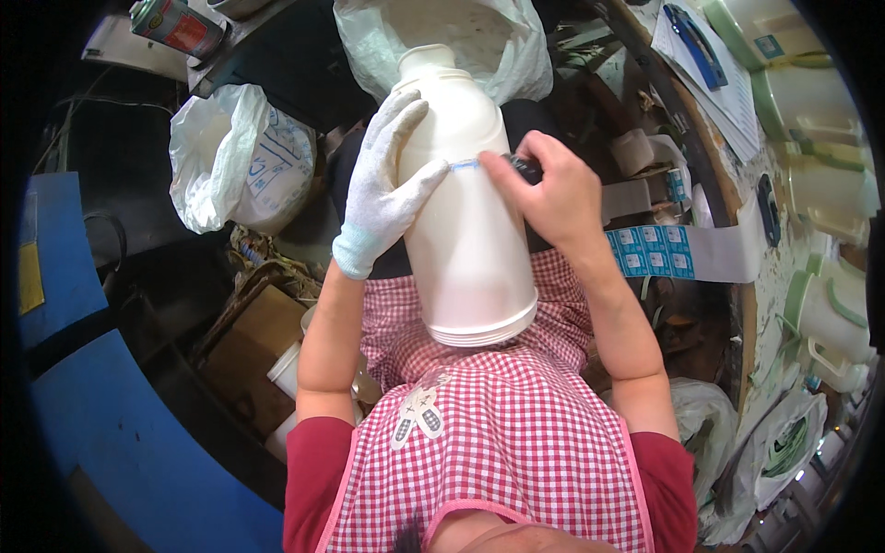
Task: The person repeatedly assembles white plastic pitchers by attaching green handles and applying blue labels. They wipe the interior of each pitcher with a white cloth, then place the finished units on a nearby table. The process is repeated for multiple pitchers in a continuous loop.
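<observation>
A large white plastic bottle point(466, 230) lies across my lap, its narrow neck pointing away from me and its wide, ridged end against my checked apron. My left hand point(387, 184), in a pale knitted glove, grips the bottle's left side, thumb reaching over the top and fingers along the shoulder. My bare right hand point(558, 189) is closed around a small knife with a black handle point(527, 169). Its thin metal blade, partly hidden by my thumb, lies at a small blue mark point(466, 167) on the bottle's surface, near my gloved thumb.
Beyond the bottle is an open white plastic bag point(442, 23); another lined bag point(230, 157) stands at left. To the right, a sheet of blue labels point(650, 251) hangs at the bench edge. A blue utility knife point(696, 46) rests on papers. Several pale green-trimmed containers point(820, 180) line the far right.
</observation>
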The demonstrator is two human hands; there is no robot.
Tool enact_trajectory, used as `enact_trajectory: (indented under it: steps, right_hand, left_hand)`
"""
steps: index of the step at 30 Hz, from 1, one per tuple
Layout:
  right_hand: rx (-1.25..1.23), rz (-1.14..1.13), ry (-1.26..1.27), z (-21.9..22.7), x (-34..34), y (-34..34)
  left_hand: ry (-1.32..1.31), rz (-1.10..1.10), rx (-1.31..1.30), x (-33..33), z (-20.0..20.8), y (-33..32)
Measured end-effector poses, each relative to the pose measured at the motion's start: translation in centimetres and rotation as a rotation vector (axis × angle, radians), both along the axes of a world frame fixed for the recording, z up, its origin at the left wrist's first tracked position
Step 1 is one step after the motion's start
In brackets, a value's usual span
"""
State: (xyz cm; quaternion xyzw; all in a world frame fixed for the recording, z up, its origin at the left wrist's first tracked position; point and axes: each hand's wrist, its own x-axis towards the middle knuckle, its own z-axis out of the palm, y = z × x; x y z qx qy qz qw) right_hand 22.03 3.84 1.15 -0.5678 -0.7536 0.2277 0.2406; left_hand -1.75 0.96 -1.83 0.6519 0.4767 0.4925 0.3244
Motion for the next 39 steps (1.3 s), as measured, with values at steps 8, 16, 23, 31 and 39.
enact_trajectory:
  steps: [8,16,23,31,39]
  right_hand:
    - [0.041,-0.141,0.018,5.5,1.2,2.3]
    - [0.42,-0.421,-0.608,3.3,33.5,18.3]
    - [-0.869,0.057,0.373,7.5,13.0,2.0]
    - [0.094,0.254,1.103,14.4,1.6,12.7]
    - [1.376,0.259,0.023,28.7,-9.4,29.8]
  left_hand:
    - [0.136,-0.115,0.019,-1.6,-0.1,0.1]
    - [-0.1,-0.013,-0.769,1.2,7.6,11.4]
    - [-0.077,0.355,0.442,-0.9,21.0,-1.5]
    - [-0.566,0.186,-0.259,-7.0,18.4,-8.2]
    - [-1.178,-0.186,-0.51,-5.6,9.9,-8.7]
